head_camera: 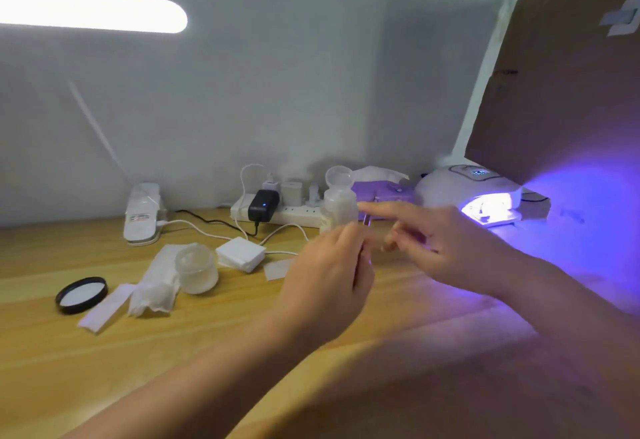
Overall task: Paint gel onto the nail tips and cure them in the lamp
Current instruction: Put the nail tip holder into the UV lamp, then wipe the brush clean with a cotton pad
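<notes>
Hands mid-desk: left hand (325, 279) curled, pinching sth thin, can't ID; right hand (446, 241) fingers loose, holding nothing. Glowing white dome UV lamp (485, 196) at 2 o'clock, nearer right hand, mouth facing it.

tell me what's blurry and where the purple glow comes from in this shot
Head view: both hands are motion-blurred, the right hand most; the lit curing lamp throws violet light over the table at right; the desk lamp bar at upper left is blown out white; wide-angle bending at the edges.
</notes>
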Demonstrator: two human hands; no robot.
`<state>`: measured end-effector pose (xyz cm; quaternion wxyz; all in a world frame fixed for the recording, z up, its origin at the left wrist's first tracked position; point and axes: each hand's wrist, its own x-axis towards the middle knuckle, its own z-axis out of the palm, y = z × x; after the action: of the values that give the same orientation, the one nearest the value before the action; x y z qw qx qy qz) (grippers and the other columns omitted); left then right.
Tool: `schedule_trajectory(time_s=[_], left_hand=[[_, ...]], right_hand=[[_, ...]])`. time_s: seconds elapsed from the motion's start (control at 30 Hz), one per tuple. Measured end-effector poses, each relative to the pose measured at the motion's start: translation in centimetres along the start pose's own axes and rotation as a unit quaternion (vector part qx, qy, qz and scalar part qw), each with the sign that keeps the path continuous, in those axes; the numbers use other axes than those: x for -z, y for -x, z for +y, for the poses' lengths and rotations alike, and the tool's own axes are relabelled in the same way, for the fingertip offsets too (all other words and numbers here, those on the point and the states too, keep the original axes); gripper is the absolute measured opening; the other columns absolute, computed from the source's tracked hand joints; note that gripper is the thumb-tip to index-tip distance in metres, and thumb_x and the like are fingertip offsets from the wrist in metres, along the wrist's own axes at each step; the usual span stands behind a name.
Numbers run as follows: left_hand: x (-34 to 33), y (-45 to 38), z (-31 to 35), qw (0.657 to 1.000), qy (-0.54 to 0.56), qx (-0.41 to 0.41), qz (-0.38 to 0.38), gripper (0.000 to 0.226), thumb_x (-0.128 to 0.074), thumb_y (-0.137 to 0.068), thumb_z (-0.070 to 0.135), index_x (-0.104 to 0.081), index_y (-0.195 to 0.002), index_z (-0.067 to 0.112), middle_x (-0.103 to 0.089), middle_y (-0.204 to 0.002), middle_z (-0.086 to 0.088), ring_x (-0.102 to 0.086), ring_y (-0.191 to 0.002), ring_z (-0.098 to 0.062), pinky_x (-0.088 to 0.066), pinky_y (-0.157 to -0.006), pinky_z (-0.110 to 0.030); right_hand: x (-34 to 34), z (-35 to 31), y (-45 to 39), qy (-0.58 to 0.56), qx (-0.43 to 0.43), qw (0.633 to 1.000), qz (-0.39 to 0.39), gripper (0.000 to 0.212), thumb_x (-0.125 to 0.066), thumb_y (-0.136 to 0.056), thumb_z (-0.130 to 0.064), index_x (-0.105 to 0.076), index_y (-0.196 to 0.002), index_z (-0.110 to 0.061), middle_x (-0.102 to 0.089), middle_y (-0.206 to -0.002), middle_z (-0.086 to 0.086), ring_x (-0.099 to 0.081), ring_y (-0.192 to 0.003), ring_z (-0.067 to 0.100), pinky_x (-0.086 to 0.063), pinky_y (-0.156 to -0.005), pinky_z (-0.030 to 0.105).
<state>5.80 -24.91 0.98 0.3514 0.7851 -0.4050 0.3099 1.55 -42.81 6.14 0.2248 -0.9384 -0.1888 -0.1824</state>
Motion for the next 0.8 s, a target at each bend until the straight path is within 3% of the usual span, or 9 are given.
schedule_trajectory(time_s=[0.1, 0.17, 0.23, 0.3, 0.4, 0.47, 0.53, 0.63, 0.8], left_hand=[[3.4, 1.1, -0.9, 0.998, 0.017, 0.006, 0.057, 0.004, -0.057, -0.088, 0.007, -0.054, -0.086, 0.007, -0.039, -0.067, 0.012, -0.031, -0.053, -0.002, -0.032, -0.052, -0.025], [5.4, 2.2, -1.4, 0.997, 0.013, 0.004, 0.071, 0.007, -0.060, -0.087, 0.009, -0.053, -0.088, 0.008, -0.041, -0.067, 0.013, -0.036, -0.054, 0.005, -0.033, -0.052, -0.017], [7.4, 3.3, -2.3, 0.997, -0.004, 0.003, 0.072, 0.016, -0.063, -0.085, 0.013, -0.050, -0.094, 0.013, -0.052, -0.069, 0.008, -0.050, -0.056, -0.003, -0.042, -0.052, -0.021], [9.6, 4.1, -4.5, 0.994, -0.077, 0.022, 0.080, 0.027, -0.070, -0.081, 0.009, -0.050, -0.099, 0.013, -0.063, -0.074, 0.001, -0.059, -0.060, -0.020, -0.045, -0.052, -0.029], [12.9, 4.6, -10.3, 0.947, -0.261, 0.184, 0.028, 0.025, -0.064, -0.087, 0.012, -0.059, -0.111, 0.011, -0.067, -0.100, -0.007, -0.061, -0.086, -0.032, -0.046, -0.070, -0.038], [14.2, 4.9, -14.3, 0.870, -0.374, 0.297, -0.123, 0.033, -0.054, -0.095, 0.034, -0.054, -0.126, 0.022, -0.061, -0.122, -0.005, -0.054, -0.105, -0.030, -0.043, -0.084, -0.037], [14.3, 5.3, -17.1, 0.822, -0.392, 0.322, -0.258, 0.037, -0.050, -0.094, 0.047, -0.053, -0.127, 0.031, -0.060, -0.127, 0.003, -0.049, -0.111, -0.027, -0.040, -0.084, -0.035], [13.7, 5.6, -19.2, 0.824, -0.377, 0.292, -0.307, 0.026, -0.052, -0.091, 0.047, -0.066, -0.110, 0.036, -0.066, -0.112, 0.010, -0.048, -0.100, -0.022, -0.031, -0.074, -0.033], [13.2, 5.6, -20.2, 0.850, -0.356, 0.294, -0.253, 0.016, -0.057, -0.087, 0.024, -0.069, -0.098, 0.025, -0.070, -0.093, 0.003, -0.061, -0.090, -0.024, -0.042, -0.068, -0.032]], right_hand=[[-2.0, -3.9, -1.2, 0.046, 0.041, 0.995, -0.076, 0.056, -0.047, -0.098, -0.021, -0.026, -0.135, -0.059, -0.067, -0.086, -0.004, -0.065, -0.074, 0.012, -0.052, -0.070, 0.037], [-3.4, -6.0, -2.4, 0.074, 0.068, 0.993, -0.062, 0.041, -0.050, -0.096, -0.018, -0.044, -0.129, -0.042, -0.062, -0.087, -0.015, -0.055, -0.071, -0.011, -0.043, -0.064, 0.015], [-4.7, -7.7, -3.6, 0.062, 0.069, 0.995, -0.043, 0.029, -0.056, -0.092, -0.013, -0.054, -0.117, -0.028, -0.056, -0.088, -0.018, -0.047, -0.069, -0.018, -0.037, -0.062, 0.007], [-5.7, -9.0, -5.1, 0.027, 0.051, 0.998, 0.004, 0.025, -0.063, -0.087, -0.013, -0.056, -0.109, -0.023, -0.061, -0.092, -0.014, -0.052, -0.069, -0.010, -0.042, -0.066, 0.012], [-6.6, -10.6, -7.2, -0.164, -0.023, 0.980, 0.112, 0.027, -0.074, -0.082, -0.023, -0.052, -0.097, -0.016, -0.070, -0.097, -0.005, -0.064, -0.079, -0.005, -0.052, -0.071, 0.017], [-7.3, -11.4, -8.7, -0.382, -0.084, 0.907, 0.155, 0.032, -0.075, -0.080, -0.027, -0.052, -0.098, -0.013, -0.071, -0.101, 0.003, -0.068, -0.087, 0.009, -0.057, -0.076, 0.029], [-8.1, -11.9, -10.0, -0.588, -0.123, 0.783, 0.164, 0.032, -0.071, -0.078, -0.030, -0.052, -0.098, -0.014, -0.068, -0.112, 0.012, -0.067, -0.099, 0.026, -0.055, -0.084, 0.038], [-9.3, -12.3, -11.2, -0.757, -0.132, 0.621, 0.153, 0.019, -0.056, -0.092, -0.032, -0.051, -0.095, -0.014, -0.067, -0.116, 0.016, -0.063, -0.104, 0.032, -0.050, -0.089, 0.039], [-10.3, -11.9, -10.8, -0.832, -0.133, 0.528, 0.110, 0.027, -0.055, -0.090, -0.041, -0.051, -0.092, -0.014, -0.067, -0.118, 0.015, -0.061, -0.114, 0.034, -0.048, -0.096, 0.041]])
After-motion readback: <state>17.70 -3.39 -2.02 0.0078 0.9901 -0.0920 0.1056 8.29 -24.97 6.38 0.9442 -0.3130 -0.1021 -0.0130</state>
